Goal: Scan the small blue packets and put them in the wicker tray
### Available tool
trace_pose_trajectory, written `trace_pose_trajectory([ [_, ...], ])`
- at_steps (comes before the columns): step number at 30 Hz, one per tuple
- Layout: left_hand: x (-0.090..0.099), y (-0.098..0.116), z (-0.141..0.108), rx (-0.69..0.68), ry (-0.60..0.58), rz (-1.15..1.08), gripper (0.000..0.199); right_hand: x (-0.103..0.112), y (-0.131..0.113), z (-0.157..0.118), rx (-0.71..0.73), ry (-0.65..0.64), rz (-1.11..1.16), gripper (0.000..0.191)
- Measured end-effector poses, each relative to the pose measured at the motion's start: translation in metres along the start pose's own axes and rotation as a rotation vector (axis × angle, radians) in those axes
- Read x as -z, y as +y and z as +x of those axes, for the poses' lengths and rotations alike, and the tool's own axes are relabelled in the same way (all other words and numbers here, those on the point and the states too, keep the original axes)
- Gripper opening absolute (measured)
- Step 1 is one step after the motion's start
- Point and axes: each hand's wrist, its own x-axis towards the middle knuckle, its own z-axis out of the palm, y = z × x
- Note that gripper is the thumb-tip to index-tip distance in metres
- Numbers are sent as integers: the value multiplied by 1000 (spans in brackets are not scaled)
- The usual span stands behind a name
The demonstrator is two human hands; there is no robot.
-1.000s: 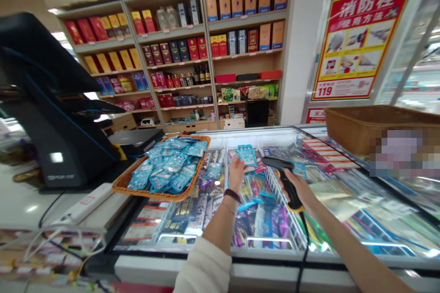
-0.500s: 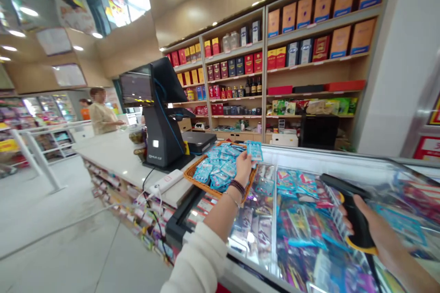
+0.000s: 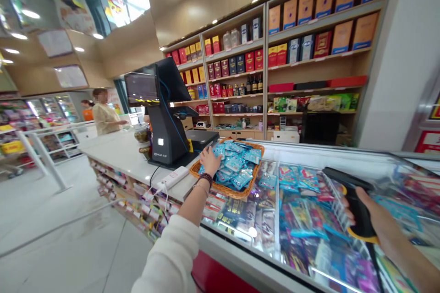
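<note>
My left hand [image 3: 210, 163] rests at the left side of a wicker basket [image 3: 237, 193], its fingers apart over the blue packets [image 3: 233, 164] heaped inside. Dark beads and a thin bracelet circle that wrist. The basket sits on the glass top of a freezer, at its left end. At the right, my right hand [image 3: 369, 213] is wrapped round the grip of a black and yellow handheld scanner [image 3: 359, 215], held over the freezer glass with its cable hanging down.
A black cash register screen [image 3: 168, 114] and a white power strip [image 3: 173, 177] stand on the counter [image 3: 113, 146] left of the basket. Coloured packages lie under the freezer glass [image 3: 309, 219]. Boxed goods line the shelves [image 3: 237, 78] behind. A person [image 3: 105, 114] stands beyond the counter.
My left hand has moved left from the basket's right side and let go of the blue packet it held up. The basket appears shifted slightly right. My right hand still holds the scanner.
</note>
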Motion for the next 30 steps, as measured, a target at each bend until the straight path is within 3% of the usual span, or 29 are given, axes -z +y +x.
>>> trace_pose_trajectory([
  [3,-6,7,-8,-97,1,118,64,22,-6,-1,-57,31,61,78],
  [8,-36,40,-27,-339,41,24,56,66,-24,-10,58,129,130,66],
  [12,-88,92,-62,-609,-49,-130,46,103,-39,-20,69,223,216,52],
  [17,-168,179,-152,-863,-338,-289,42,141,-34,-30,107,356,282,56],
  [21,-213,240,-235,-869,-616,-303,46,157,-20,-29,113,361,285,66],
  [24,-233,268,-280,-787,-747,-237,52,161,-10,-26,114,353,314,69],
  [27,-244,283,-303,-684,-773,-127,60,158,-4,-23,110,358,300,71],
  [30,-251,290,-306,-612,-764,-74,62,156,-2,-23,106,345,275,70],
])
